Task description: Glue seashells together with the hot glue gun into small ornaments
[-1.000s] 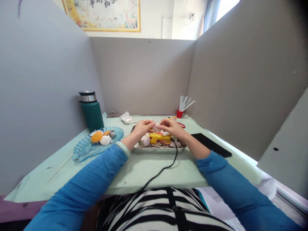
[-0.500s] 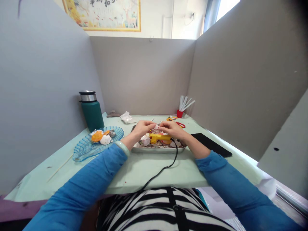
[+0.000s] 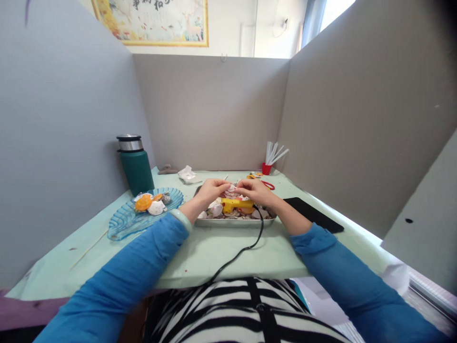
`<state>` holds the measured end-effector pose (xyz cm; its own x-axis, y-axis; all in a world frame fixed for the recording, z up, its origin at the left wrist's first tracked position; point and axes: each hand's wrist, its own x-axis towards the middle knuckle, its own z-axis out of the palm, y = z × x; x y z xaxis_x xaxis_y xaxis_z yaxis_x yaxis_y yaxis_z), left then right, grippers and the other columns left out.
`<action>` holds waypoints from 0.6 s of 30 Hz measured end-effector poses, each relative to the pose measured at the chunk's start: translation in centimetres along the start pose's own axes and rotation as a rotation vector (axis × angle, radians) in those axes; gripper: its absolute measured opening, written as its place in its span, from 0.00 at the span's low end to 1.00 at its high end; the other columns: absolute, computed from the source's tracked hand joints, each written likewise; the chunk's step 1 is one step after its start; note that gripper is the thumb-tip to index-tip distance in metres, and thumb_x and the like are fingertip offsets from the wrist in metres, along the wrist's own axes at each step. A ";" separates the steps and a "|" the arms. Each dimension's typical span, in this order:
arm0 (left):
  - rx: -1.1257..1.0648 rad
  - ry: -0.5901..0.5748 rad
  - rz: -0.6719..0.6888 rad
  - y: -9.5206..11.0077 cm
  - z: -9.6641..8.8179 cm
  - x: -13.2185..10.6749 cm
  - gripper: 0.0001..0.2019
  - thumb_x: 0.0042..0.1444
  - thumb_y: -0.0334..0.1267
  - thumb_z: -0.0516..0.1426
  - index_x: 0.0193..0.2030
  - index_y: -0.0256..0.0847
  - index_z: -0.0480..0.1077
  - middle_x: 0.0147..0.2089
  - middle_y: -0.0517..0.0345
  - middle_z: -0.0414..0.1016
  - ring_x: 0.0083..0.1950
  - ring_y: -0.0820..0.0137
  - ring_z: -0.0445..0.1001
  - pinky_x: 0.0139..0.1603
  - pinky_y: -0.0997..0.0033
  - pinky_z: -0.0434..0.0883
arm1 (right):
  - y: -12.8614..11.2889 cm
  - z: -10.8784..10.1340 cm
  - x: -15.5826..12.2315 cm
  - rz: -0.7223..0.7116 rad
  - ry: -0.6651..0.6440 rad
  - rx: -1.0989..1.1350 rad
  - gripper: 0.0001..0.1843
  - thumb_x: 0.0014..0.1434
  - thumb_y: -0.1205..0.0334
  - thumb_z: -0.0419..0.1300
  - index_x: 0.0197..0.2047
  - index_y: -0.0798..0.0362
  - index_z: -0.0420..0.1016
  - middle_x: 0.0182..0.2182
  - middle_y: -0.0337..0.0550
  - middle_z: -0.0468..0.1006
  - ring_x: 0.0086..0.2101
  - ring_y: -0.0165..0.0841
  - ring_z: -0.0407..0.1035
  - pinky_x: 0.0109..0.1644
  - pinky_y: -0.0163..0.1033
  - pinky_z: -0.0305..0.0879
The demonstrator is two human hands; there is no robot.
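Observation:
My left hand (image 3: 213, 191) and my right hand (image 3: 254, 190) meet above a metal tray (image 3: 235, 223) filled with shells. Between their pinched fingertips is a pink and white ribbed seashell (image 3: 231, 192), held from both sides. Just below the hands, a yellow glue gun (image 3: 237, 205) lies across the shells in the tray. Its black cord (image 3: 246, 248) runs over the table edge towards my lap. The fingertips partly cover the seashell, so its full outline is hidden.
Left of the tray stands a blue glass dish (image 3: 119, 224) with shells on it, and behind it a green bottle (image 3: 136, 171). A black tablet-like slab (image 3: 314, 214) lies right. Red-handled scissors (image 3: 268, 185) and a red cup (image 3: 266, 168) of glue sticks sit at the back. Grey partitions enclose the table.

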<state>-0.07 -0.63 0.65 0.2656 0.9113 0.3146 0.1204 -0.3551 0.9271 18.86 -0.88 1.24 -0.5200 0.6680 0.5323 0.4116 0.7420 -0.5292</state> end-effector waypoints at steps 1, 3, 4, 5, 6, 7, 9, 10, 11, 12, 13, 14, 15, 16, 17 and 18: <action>-0.011 -0.006 -0.010 0.2 0.1 -0.1 0.16 0.44 0.43 0.60 0.37 0.33 0.73 0.35 0.51 0.74 0.34 0.71 0.71 0.36 0.70 0.69 | 0.0 0.0 0.0 0.004 0.006 0.000 0.18 0.53 0.49 0.53 0.28 0.57 0.70 0.22 0.37 0.65 0.24 0.25 0.57 0.27 0.31 0.52; -0.034 -0.020 -0.029 0.6 0.2 -0.4 0.18 0.43 0.44 0.61 0.40 0.34 0.72 0.38 0.51 0.74 0.36 0.70 0.72 0.36 0.69 0.69 | 0.0 0.0 0.0 0.015 0.025 0.012 0.18 0.54 0.49 0.53 0.28 0.57 0.69 0.22 0.37 0.66 0.24 0.25 0.57 0.27 0.31 0.53; -0.037 -0.042 -0.040 0.7 0.3 -0.5 0.19 0.43 0.45 0.61 0.39 0.34 0.71 0.38 0.50 0.74 0.37 0.69 0.72 0.36 0.69 0.69 | 0.0 0.0 0.0 0.021 0.038 0.022 0.18 0.54 0.49 0.52 0.28 0.57 0.69 0.22 0.37 0.66 0.24 0.25 0.58 0.27 0.31 0.53; -0.037 -0.051 -0.047 0.7 0.3 -0.5 0.19 0.42 0.46 0.61 0.37 0.33 0.71 0.37 0.50 0.74 0.37 0.69 0.72 0.36 0.68 0.69 | 0.1 0.0 0.1 0.027 0.053 0.034 0.18 0.54 0.49 0.52 0.28 0.57 0.69 0.22 0.37 0.66 0.24 0.25 0.58 0.27 0.31 0.54; -0.036 -0.058 -0.046 0.7 0.3 -0.6 0.18 0.42 0.46 0.61 0.36 0.33 0.71 0.36 0.50 0.73 0.36 0.69 0.72 0.36 0.68 0.69 | 0.1 0.0 0.1 0.033 0.065 0.048 0.18 0.54 0.49 0.52 0.29 0.57 0.69 0.23 0.38 0.67 0.24 0.25 0.59 0.27 0.31 0.55; -0.031 -0.058 -0.040 0.6 0.2 -0.6 0.18 0.43 0.47 0.61 0.34 0.33 0.70 0.35 0.50 0.73 0.36 0.69 0.72 0.36 0.68 0.69 | 0.1 0.0 0.2 0.037 0.078 0.068 0.18 0.54 0.49 0.52 0.30 0.57 0.69 0.24 0.38 0.68 0.25 0.26 0.60 0.27 0.31 0.56; -0.006 -0.041 -0.011 0.3 0.1 -0.4 0.17 0.43 0.47 0.60 0.33 0.33 0.70 0.34 0.52 0.73 0.35 0.69 0.72 0.36 0.69 0.69 | 0.2 0.0 0.3 0.042 0.113 0.108 0.17 0.53 0.49 0.54 0.34 0.56 0.69 0.27 0.39 0.70 0.26 0.26 0.62 0.28 0.31 0.58; 0.021 -0.035 0.002 0.1 0.0 -0.3 0.17 0.43 0.47 0.60 0.32 0.34 0.70 0.33 0.53 0.73 0.35 0.70 0.72 0.36 0.69 0.69 | 0.2 0.1 0.3 0.043 0.132 0.121 0.17 0.52 0.49 0.55 0.37 0.55 0.69 0.29 0.40 0.71 0.27 0.27 0.63 0.29 0.31 0.59; 0.056 -0.027 0.015 -0.1 0.0 -0.2 0.16 0.43 0.47 0.60 0.31 0.34 0.70 0.32 0.54 0.73 0.34 0.70 0.72 0.35 0.70 0.69 | 0.2 0.1 0.4 0.041 0.152 0.125 0.18 0.52 0.50 0.56 0.40 0.55 0.69 0.30 0.41 0.72 0.28 0.27 0.64 0.30 0.32 0.60; 0.098 -0.019 0.027 -0.3 -0.1 -0.1 0.16 0.43 0.47 0.60 0.30 0.34 0.70 0.30 0.55 0.72 0.33 0.70 0.72 0.35 0.71 0.69 | 0.2 0.1 0.4 0.034 0.168 0.119 0.19 0.51 0.51 0.56 0.42 0.54 0.69 0.31 0.41 0.72 0.29 0.27 0.65 0.31 0.32 0.60; 0.141 -0.016 0.043 -0.4 -0.1 0.0 0.15 0.43 0.47 0.60 0.30 0.35 0.70 0.29 0.56 0.72 0.33 0.71 0.72 0.34 0.72 0.68 | 0.2 0.1 0.5 0.023 0.171 0.105 0.18 0.51 0.51 0.56 0.42 0.54 0.69 0.31 0.41 0.73 0.29 0.28 0.65 0.32 0.32 0.60; 0.170 -0.016 0.056 -0.5 -0.1 0.0 0.15 0.43 0.47 0.60 0.29 0.35 0.70 0.28 0.57 0.72 0.32 0.71 0.72 0.33 0.72 0.68 | 0.1 0.0 0.5 0.007 0.164 0.091 0.17 0.52 0.52 0.56 0.40 0.54 0.70 0.31 0.41 0.73 0.29 0.28 0.65 0.32 0.32 0.60; 0.191 -0.014 0.066 -0.6 -0.1 0.1 0.14 0.42 0.46 0.60 0.29 0.35 0.70 0.28 0.57 0.72 0.32 0.71 0.71 0.33 0.73 0.68 | 0.0 0.0 0.5 -0.011 0.153 0.080 0.16 0.52 0.52 0.55 0.38 0.55 0.71 0.30 0.42 0.73 0.30 0.28 0.65 0.33 0.32 0.60; 0.202 -0.013 0.073 -0.6 0.0 0.1 0.14 0.42 0.46 0.60 0.29 0.35 0.71 0.27 0.57 0.72 0.32 0.71 0.71 0.32 0.74 0.68 | 0.0 0.0 0.5 -0.025 0.142 0.075 0.15 0.53 0.53 0.55 0.36 0.55 0.72 0.30 0.42 0.73 0.30 0.28 0.65 0.33 0.33 0.60; 0.204 -0.014 0.076 -0.5 0.1 0.1 0.14 0.42 0.46 0.59 0.29 0.35 0.71 0.27 0.58 0.72 0.32 0.71 0.71 0.32 0.74 0.68 | -0.1 0.0 0.5 -0.032 0.134 0.074 0.14 0.53 0.53 0.54 0.34 0.55 0.72 0.30 0.42 0.73 0.30 0.28 0.65 0.33 0.33 0.60; 0.198 -0.013 0.073 -0.4 0.1 0.0 0.14 0.42 0.46 0.59 0.29 0.35 0.71 0.27 0.57 0.71 0.32 0.72 0.70 0.32 0.74 0.68 | -0.1 0.0 0.5 -0.032 0.130 0.078 0.14 0.53 0.53 0.54 0.32 0.56 0.72 0.29 0.42 0.73 0.30 0.29 0.65 0.33 0.33 0.60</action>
<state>0.00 -0.46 0.25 0.2924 0.8793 0.3760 0.2855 -0.4555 0.8432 18.56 -0.68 1.55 -0.4283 0.6495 0.6283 0.3344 0.7598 -0.5575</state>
